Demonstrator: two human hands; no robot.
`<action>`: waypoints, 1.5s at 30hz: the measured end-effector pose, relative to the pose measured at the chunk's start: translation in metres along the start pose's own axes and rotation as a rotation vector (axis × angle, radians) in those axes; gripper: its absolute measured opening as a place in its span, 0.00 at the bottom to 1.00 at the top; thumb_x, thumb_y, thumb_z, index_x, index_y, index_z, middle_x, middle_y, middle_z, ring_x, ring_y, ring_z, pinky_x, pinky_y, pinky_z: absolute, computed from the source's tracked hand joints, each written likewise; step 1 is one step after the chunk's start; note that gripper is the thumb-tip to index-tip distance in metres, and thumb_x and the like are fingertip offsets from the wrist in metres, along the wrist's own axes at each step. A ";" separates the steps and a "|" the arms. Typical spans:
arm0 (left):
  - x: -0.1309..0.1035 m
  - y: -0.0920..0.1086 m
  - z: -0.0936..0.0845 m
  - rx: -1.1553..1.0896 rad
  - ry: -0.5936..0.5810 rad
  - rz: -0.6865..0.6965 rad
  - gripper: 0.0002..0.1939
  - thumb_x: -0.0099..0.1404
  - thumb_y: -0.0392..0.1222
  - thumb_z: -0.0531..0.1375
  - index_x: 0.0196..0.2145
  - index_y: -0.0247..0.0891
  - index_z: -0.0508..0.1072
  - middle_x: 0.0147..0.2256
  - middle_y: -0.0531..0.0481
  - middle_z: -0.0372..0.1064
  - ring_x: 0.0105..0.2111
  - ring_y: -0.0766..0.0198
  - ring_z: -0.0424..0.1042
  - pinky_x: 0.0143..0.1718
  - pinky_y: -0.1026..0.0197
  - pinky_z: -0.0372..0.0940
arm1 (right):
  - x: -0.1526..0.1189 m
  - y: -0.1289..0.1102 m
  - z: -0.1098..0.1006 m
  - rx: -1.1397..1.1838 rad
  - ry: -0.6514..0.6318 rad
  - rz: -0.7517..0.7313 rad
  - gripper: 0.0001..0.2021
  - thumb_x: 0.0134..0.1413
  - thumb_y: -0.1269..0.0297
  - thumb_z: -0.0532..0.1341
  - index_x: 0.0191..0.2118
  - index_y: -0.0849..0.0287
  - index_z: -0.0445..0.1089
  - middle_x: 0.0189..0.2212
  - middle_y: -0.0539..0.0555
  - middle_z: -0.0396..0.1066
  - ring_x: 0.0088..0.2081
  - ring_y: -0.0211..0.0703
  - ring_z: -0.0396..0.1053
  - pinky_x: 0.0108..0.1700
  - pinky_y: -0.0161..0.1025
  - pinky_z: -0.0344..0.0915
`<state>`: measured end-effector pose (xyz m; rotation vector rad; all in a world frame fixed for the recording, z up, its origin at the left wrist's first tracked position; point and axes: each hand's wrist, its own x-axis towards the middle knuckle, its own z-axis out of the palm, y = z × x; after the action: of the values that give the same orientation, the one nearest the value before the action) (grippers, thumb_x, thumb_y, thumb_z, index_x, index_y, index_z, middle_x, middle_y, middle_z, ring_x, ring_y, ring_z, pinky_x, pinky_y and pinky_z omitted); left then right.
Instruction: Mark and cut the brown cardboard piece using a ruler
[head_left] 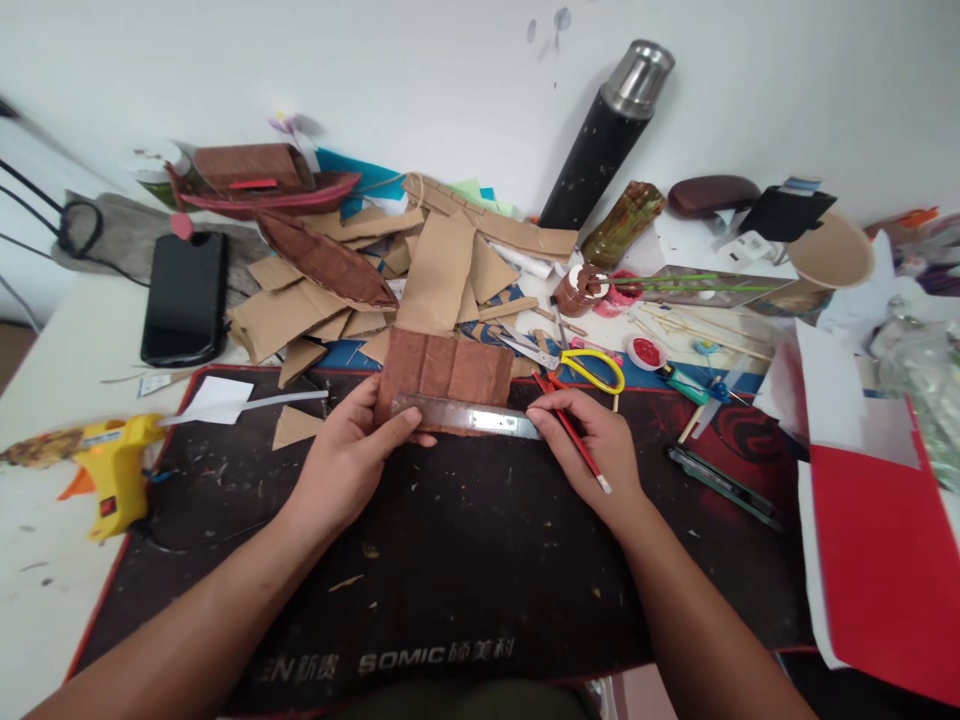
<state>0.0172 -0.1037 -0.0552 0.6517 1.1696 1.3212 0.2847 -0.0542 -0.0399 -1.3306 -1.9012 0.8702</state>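
A clear ruler [487, 420] lies across the lower edge of a brown painted cardboard piece [450, 368]. My left hand [364, 435] is closed on the left end of the ruler and the cardboard, its thumb on top. At the ruler's right end, the thumb and fingers of my right hand [589, 440] pinch it. A red pencil [574, 435] rests in my right hand, its white end pointing down toward the mat. Scissors with yellow handles [592, 368] lie just beyond that hand.
Cardboard scraps [439, 265] and brown boat models [326, 260] lie behind the black mat [480, 560]. A yellow glue gun [116, 465] and black phone [185, 300] are at left. Right are a cutter [724, 485] and red sheet [885, 560]; a thermos [607, 135] stands behind.
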 end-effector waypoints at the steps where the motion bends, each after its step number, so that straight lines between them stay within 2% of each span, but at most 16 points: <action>1: 0.000 0.000 0.000 0.003 0.001 0.001 0.17 0.66 0.43 0.77 0.51 0.41 0.85 0.50 0.44 0.84 0.43 0.57 0.80 0.35 0.64 0.79 | 0.000 0.000 0.000 -0.005 -0.003 0.005 0.07 0.72 0.60 0.67 0.40 0.51 0.82 0.34 0.51 0.84 0.34 0.47 0.80 0.42 0.40 0.77; 31: 0.001 0.000 0.001 0.013 0.008 -0.006 0.17 0.64 0.43 0.77 0.50 0.42 0.84 0.49 0.45 0.84 0.42 0.57 0.81 0.35 0.61 0.80 | 0.000 0.002 0.002 -0.007 -0.010 0.009 0.08 0.72 0.58 0.66 0.41 0.52 0.81 0.35 0.52 0.84 0.35 0.47 0.81 0.41 0.40 0.76; 45: 0.001 0.001 0.002 -0.002 0.014 -0.012 0.18 0.63 0.43 0.78 0.49 0.42 0.83 0.48 0.45 0.84 0.41 0.58 0.80 0.35 0.62 0.80 | 0.001 0.001 0.002 0.013 -0.024 0.003 0.07 0.73 0.60 0.66 0.40 0.53 0.80 0.33 0.50 0.82 0.32 0.44 0.78 0.40 0.39 0.74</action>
<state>0.0185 -0.1019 -0.0537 0.6334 1.1822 1.3184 0.2837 -0.0533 -0.0416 -1.3220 -1.9089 0.9018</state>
